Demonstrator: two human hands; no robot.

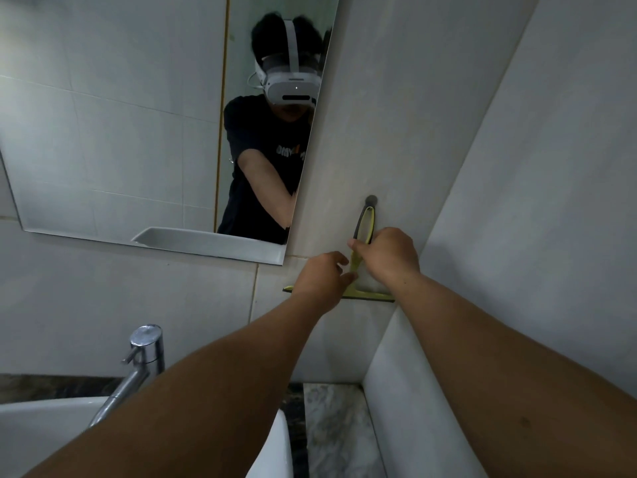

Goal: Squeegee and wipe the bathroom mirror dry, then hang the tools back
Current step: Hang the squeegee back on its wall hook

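A yellow-green squeegee [356, 267] hangs by its looped handle on a dark round wall hook [371, 200], to the right of the mirror [113, 125]. Its blade runs level at the bottom, partly behind my arms. My right hand [387, 255] is closed around the handle just below the loop. My left hand [324, 279] rests lower on the handle near the blade, fingers curled against it. No cloth is in sight.
A chrome tap [141, 360] and white basin [41, 439] sit at lower left. A marble counter [334, 426] runs below the hook. A tiled side wall [517, 236] closes in on the right. The mirror reflects a person wearing a headset.
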